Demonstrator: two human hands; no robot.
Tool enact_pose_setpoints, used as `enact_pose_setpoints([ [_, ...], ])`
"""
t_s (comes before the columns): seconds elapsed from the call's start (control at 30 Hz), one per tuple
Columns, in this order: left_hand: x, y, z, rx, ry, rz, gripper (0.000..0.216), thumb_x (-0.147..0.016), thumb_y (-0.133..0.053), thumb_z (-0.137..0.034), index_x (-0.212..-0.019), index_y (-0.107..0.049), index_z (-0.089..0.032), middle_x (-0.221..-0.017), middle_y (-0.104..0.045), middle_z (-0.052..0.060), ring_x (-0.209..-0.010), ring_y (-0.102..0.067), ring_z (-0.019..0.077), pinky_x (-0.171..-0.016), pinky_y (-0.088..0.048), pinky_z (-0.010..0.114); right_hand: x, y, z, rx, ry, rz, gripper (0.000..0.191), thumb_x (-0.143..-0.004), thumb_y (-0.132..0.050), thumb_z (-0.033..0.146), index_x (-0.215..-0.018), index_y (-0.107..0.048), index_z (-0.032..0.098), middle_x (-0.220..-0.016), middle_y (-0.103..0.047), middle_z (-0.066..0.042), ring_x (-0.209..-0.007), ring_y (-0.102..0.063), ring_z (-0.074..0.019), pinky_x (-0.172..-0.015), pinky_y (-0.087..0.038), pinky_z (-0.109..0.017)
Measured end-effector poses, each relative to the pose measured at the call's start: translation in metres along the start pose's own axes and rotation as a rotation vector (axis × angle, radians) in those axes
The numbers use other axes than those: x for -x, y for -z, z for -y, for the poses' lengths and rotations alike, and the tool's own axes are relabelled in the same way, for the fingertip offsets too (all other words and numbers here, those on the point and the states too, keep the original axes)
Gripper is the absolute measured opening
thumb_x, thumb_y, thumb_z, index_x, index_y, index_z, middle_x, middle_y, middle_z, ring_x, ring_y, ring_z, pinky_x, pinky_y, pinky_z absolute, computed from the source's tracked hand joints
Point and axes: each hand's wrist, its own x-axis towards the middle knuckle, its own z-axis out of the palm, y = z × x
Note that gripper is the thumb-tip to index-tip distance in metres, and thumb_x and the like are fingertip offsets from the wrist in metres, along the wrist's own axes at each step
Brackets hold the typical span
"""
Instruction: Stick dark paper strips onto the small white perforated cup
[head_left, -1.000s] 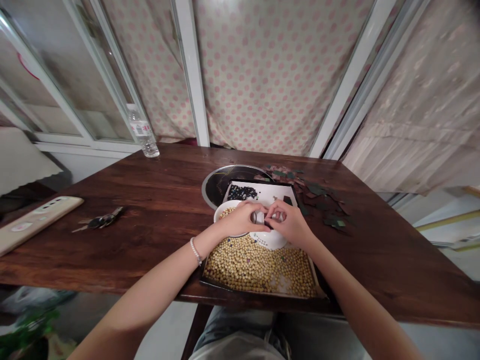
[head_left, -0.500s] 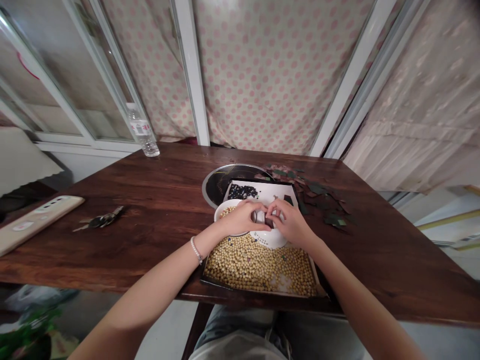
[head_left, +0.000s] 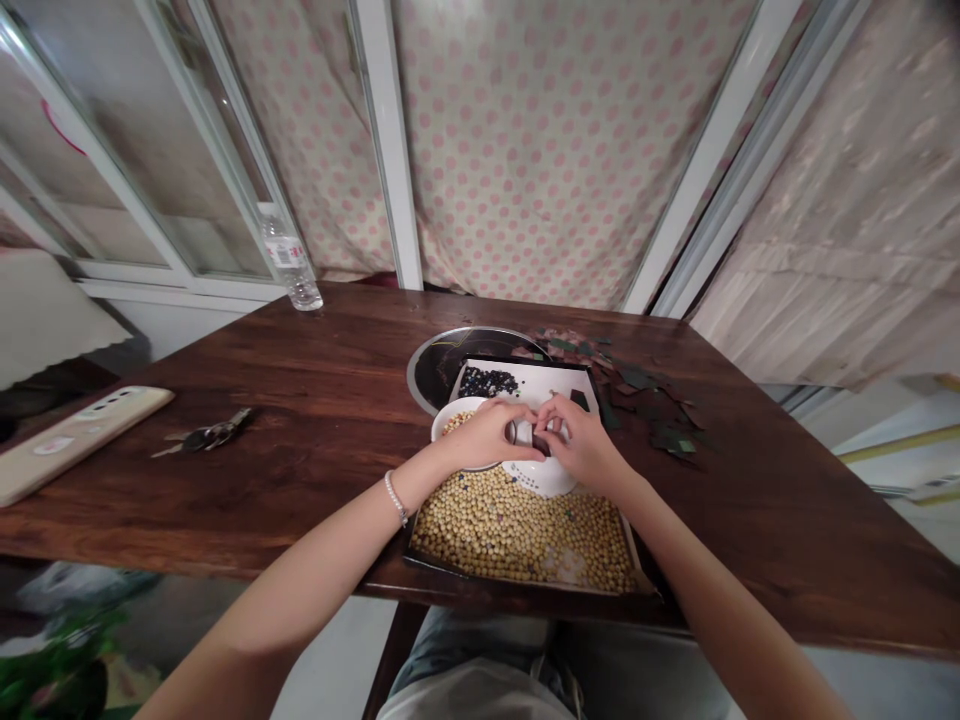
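Yellow beads [head_left: 517, 535] are filling the near half of the tray [head_left: 550, 377]. Over the tray's middle, the left hand [head_left: 501, 432] and right hand [head_left: 579, 438] are apparently pinching a small dark piece [head_left: 541, 444]; a loosening pinch would be risking a drop. On the tray's left, a bowl [head_left: 439, 428] is sitting close beneath; nudging might be spilling it.

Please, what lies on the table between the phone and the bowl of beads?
A bunch of keys, nearer the phone than the bowl, as the head view shows.
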Motion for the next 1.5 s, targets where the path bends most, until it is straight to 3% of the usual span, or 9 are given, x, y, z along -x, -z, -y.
enact_pose_setpoints([
  [0.33, -0.001, -0.001, 0.002, -0.004, -0.014, 0.016, 0.035, -0.069, -0.073, -0.045, -0.091, -0.063, -0.02, -0.078, -0.061, 0.001, -0.08, -0.052, 0.0199, -0.082, -0.037, 0.035, 0.001, 0.001, 0.002, 0.109, 0.06, 0.045, 0.019, -0.078, -0.048, 0.006, -0.084, -0.046, 0.023, -0.084, -0.059, -0.004, -0.085, -0.053, -0.0227, -0.073, -0.042, -0.033],
  [0.7, -0.002, 0.0, 0.0, 0.003, -0.021, 0.02, 0.029, -0.07, -0.073, -0.042, -0.088, -0.064, -0.02, -0.081, -0.063, 0.001, -0.08, -0.053, 0.0197, -0.083, -0.037, 0.035, 0.004, -0.002, 0.006, 0.056, 0.024, 0.034, 0.018, -0.072, -0.049, 0.007, -0.074, -0.041, 0.023, -0.072, -0.053, -0.001, -0.072, -0.051, -0.0186, -0.066, -0.039, -0.03],
  [1.03, -0.003, 0.0, -0.001, 0.038, 0.015, 0.029, 0.035, -0.068, -0.076, -0.039, -0.093, -0.066, -0.018, -0.077, -0.064, 0.0, -0.07, -0.051, 0.0161, -0.076, -0.039, 0.032, -0.001, -0.009, 0.001, 0.109, 0.021, -0.114, 0.018, -0.073, -0.051, 0.009, -0.068, -0.04, 0.022, -0.066, -0.051, 0.0, -0.068, -0.05, -0.0182, -0.063, -0.038, -0.028],
  [1.3, -0.003, -0.001, 0.002, 0.013, -0.007, 0.006, 0.033, -0.069, -0.074, -0.042, -0.091, -0.067, -0.018, -0.077, -0.064, 0.0, -0.071, -0.053, 0.0161, -0.074, -0.039, 0.03, 0.005, -0.003, 0.011, 0.097, 0.059, -0.048, 0.018, -0.072, -0.051, 0.007, -0.069, -0.041, 0.022, -0.066, -0.051, 0.001, -0.067, -0.05, -0.0167, -0.062, -0.038, -0.027],
  [1.5, -0.003, 0.0, -0.001, 0.029, 0.001, 0.022, 0.034, -0.068, -0.076, -0.039, -0.094, -0.068, -0.019, -0.081, -0.066, 0.001, -0.072, -0.053, 0.0161, -0.077, -0.039, 0.032, 0.004, -0.001, 0.014, 0.024, -0.05, -0.053, 0.015, -0.071, -0.054, 0.01, -0.066, -0.045, 0.021, -0.064, -0.053, 0.001, -0.063, -0.048, -0.0153, -0.058, -0.036, -0.026],
])
